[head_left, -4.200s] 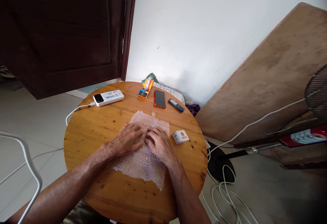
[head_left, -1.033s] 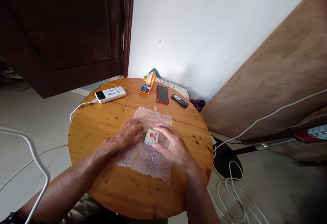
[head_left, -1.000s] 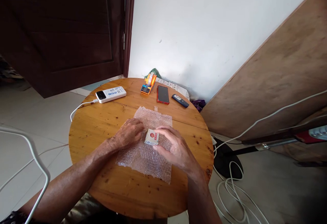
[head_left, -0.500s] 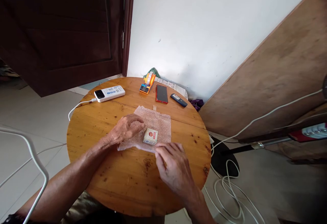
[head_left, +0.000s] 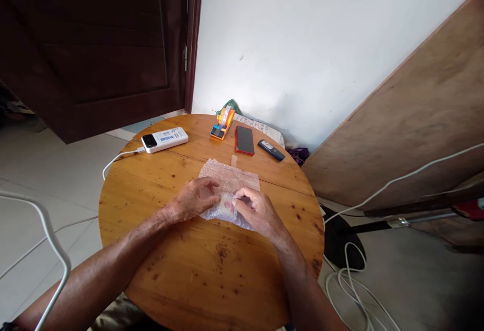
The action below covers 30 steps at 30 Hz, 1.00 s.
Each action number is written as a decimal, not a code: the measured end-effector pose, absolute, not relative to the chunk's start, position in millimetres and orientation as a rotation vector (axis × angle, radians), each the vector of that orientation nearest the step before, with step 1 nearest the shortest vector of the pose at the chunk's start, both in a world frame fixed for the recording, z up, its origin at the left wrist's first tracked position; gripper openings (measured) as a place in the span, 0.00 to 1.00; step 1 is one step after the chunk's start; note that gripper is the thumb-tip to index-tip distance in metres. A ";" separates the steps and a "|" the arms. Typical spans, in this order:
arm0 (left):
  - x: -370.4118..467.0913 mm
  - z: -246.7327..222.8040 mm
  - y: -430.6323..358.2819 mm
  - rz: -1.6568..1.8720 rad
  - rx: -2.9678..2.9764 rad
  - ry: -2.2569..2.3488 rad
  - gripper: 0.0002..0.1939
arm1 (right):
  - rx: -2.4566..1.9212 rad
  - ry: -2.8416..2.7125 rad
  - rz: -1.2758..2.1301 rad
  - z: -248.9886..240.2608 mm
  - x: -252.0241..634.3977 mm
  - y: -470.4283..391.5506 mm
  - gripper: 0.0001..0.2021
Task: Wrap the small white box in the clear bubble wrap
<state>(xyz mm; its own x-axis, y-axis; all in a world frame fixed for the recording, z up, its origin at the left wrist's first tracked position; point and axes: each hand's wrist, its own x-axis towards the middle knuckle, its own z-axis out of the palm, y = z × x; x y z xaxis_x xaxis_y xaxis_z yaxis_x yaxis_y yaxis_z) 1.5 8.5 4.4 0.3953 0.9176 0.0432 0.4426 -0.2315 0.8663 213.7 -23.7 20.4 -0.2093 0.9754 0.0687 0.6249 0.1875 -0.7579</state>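
A sheet of bubble wrap (head_left: 230,174) lies on the round wooden table (head_left: 181,265). Its near edge is folded up over a small box (head_left: 228,204), whose red print shows faintly through the plastic. At the left side of the box, my left hand (head_left: 194,198) touches the wrap, thumb and fingers apart. My right hand (head_left: 257,210) pinches the folded edge of the wrap at the box's right side.
A white power bank (head_left: 165,139) with a cable sits at the left. Farther back are an orange tape dispenser (head_left: 223,123), a red-edged phone (head_left: 244,140) and a dark blue device (head_left: 271,149). A tape piece (head_left: 234,161) lies behind the wrap.
The near edge of the bubble wrap has come up and over the box, which was uncovered before. My right hand has moved forward, away from me, with the edge. The view has shifted slightly.
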 end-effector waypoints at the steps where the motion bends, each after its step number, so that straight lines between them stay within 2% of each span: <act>1: 1.0 5.2 8.3 0.738 1.845 1.170 0.17 | -1.491 -1.859 0.844 17.6 213.3 -24.4 0.06; 7: -5.7 16.7 4.8 0.831 1.902 1.080 0.16 | -1.467 -1.818 0.796 15.7 210.3 -33.4 0.05; 21: 4.8 5.4 2.0 0.687 1.924 1.038 0.11 | -1.447 -1.817 0.949 25.5 214.0 -34.5 0.06; 26: 5.3 5.3 2.3 0.697 1.936 1.025 0.10 | -1.458 -1.825 0.813 19.6 220.0 -32.0 0.04; 28: 5.1 4.8 2.5 0.717 1.948 1.005 0.09 | -1.430 -1.848 0.672 17.2 218.0 -32.9 0.01; 30: 5.2 4.2 2.5 0.721 1.951 0.998 0.09 | -1.349 -1.911 0.486 16.0 214.0 -34.6 0.04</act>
